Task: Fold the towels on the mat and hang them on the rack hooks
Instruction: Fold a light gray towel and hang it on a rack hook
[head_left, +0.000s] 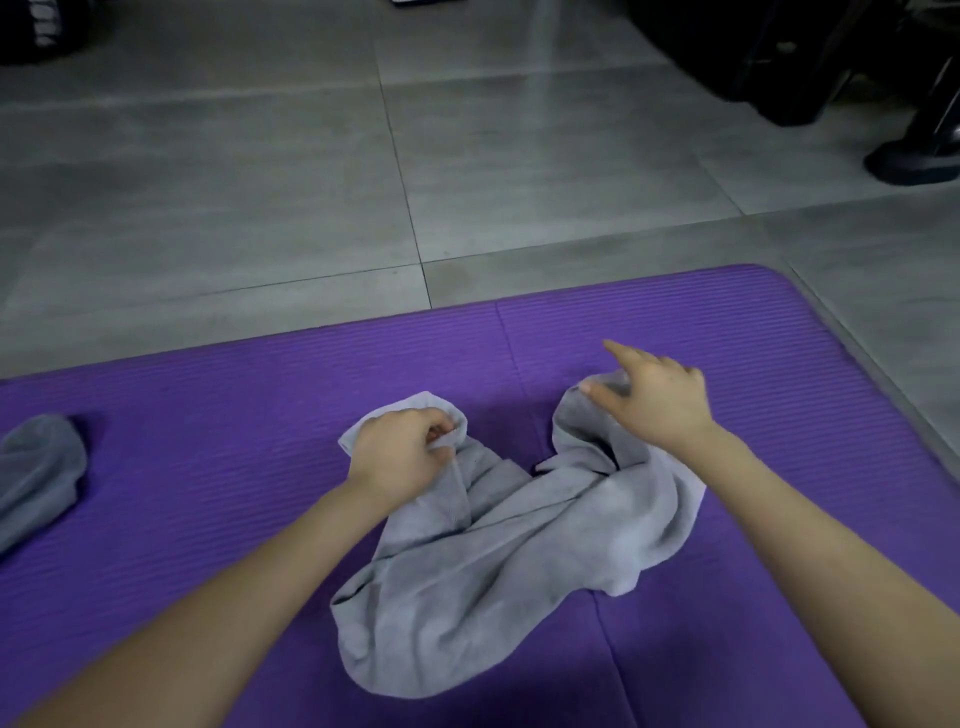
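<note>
A crumpled light grey towel (498, 566) lies in the middle of the purple mat (218, 452). My left hand (402, 454) pinches its far left corner with curled fingers. My right hand (657, 397) is over the towel's far right corner, with the index finger stretched out and the thumb against the cloth; whether the other fingers hold the corner is hidden. A second grey towel (39, 473) lies bunched at the mat's left edge, partly out of view. No rack or hooks are in view.
Grey floor tiles (311, 182) stretch beyond the mat's far edge. Dark furniture or equipment legs (810, 73) and a dark foot-like base (914, 161) stand at the far right. Another dark object (36, 31) sits at the far left corner.
</note>
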